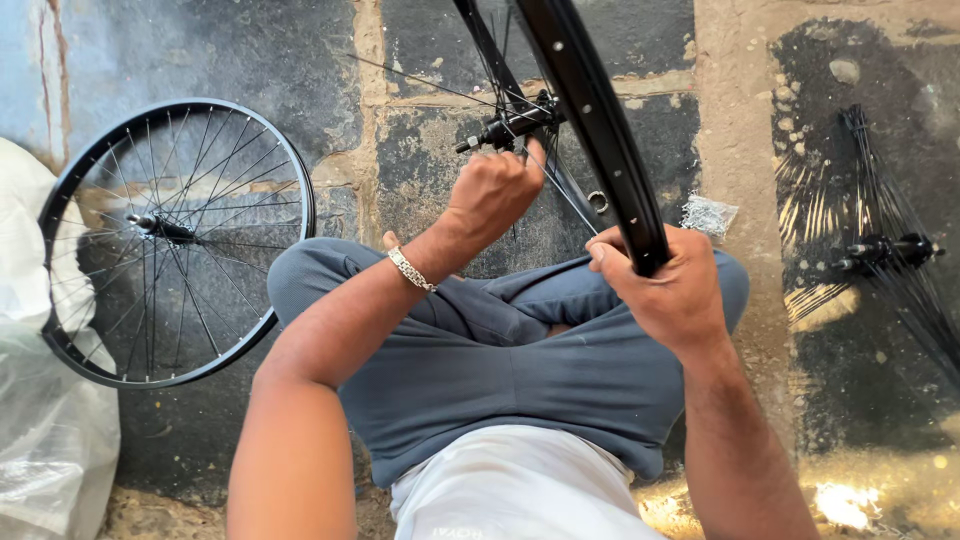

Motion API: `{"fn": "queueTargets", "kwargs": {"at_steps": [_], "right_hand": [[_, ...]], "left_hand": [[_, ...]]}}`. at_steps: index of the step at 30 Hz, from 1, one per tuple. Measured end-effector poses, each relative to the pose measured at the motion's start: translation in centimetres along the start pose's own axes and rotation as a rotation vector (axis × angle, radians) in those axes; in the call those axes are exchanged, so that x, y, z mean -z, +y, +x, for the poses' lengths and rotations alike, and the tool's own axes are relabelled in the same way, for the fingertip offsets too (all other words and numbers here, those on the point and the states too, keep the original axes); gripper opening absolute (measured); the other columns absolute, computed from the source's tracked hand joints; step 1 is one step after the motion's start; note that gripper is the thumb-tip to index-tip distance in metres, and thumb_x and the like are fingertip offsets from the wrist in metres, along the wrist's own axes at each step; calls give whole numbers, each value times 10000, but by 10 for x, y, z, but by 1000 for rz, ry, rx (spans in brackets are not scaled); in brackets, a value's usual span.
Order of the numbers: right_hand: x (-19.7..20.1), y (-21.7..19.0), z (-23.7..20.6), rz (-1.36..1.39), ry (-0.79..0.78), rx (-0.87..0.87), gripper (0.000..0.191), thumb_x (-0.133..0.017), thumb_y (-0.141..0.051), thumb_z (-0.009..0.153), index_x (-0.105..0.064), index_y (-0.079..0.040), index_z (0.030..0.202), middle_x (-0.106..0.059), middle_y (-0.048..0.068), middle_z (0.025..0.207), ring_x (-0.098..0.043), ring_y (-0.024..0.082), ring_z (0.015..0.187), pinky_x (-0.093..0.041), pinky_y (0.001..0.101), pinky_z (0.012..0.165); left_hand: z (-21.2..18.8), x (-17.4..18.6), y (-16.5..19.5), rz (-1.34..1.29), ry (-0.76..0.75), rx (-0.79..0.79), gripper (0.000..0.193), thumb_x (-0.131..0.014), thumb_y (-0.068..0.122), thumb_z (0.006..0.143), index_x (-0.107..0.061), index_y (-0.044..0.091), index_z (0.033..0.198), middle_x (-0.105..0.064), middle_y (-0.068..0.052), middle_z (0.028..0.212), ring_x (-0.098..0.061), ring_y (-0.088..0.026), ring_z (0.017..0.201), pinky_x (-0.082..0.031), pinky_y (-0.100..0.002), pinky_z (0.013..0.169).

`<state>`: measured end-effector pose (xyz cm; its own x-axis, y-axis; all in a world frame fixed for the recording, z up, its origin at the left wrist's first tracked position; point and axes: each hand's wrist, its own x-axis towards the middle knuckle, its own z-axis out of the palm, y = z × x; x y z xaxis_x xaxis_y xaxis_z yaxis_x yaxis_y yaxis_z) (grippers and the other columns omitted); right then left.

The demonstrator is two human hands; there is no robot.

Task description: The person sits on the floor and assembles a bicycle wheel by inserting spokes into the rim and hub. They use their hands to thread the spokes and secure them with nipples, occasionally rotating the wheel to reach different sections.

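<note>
One rim gripped by two hands, one finished wheel

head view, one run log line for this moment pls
left hand: at hub, fingers closed | right hand: gripping black rim | finished wheel: flat on floor, left | spoke bundle: floor, right

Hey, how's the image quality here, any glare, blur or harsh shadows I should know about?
Head view: mostly even, soft daylight; a blown-out sun patch on the floor at bottom right; the white plastic sheet at left is bright, nearly washed out; the left hand and right hand on the black rim look sharp; the thin spokes are faint.
</note>
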<state>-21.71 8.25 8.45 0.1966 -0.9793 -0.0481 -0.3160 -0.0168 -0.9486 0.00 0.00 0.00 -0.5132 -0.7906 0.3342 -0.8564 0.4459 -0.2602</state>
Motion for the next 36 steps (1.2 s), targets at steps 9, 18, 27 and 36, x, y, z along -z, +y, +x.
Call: {"fn": "queueTargets", "kwargs": {"at_steps": [9, 18, 27, 36], "right_hand": [[38, -5, -29, -3, -29, 18, 77, -740, -77, 905, -778, -18, 935, -710, -23, 743, -585, -3, 660, -444, 186, 554], [85, 17, -43, -30, -56, 26, 93, -743, -70, 887, -785, -12, 946, -642, -38, 660, -536, -7, 612, -411, 188, 524], [95, 30, -48, 13, -71, 40, 84, -731, -75, 901, -780, -20, 942, -672, -31, 677, -568, 5, 599, -425, 180, 517], [98, 34, -53, 9, -50, 5, 71, -734, -72, 895, -776, -23, 924, -641, -50, 676, -538, -7, 616, -406, 191, 519]], "left_hand": [[-1, 18, 29, 59, -29, -19, 178, -661, 75, 913, -741, 16, 1060, -651, -30, 584, -618, -108, 491, -468, -264, 422], [13, 30, 71, -51, 60, -31, 194, -661, 101, 898, -742, 32, 1060, -681, -55, 671, -675, -158, 582, -518, -288, 511], [2, 22, 93, -115, 34, -128, 197, -625, 141, 1016, -699, 13, 1146, -633, -8, 648, -547, -77, 506, -439, -250, 435], [-34, 64, 136, -870, 182, 119, 116, -682, 182, 1020, -679, 79, 1073, -684, -28, 868, -634, -177, 818, -521, -350, 727]]}}
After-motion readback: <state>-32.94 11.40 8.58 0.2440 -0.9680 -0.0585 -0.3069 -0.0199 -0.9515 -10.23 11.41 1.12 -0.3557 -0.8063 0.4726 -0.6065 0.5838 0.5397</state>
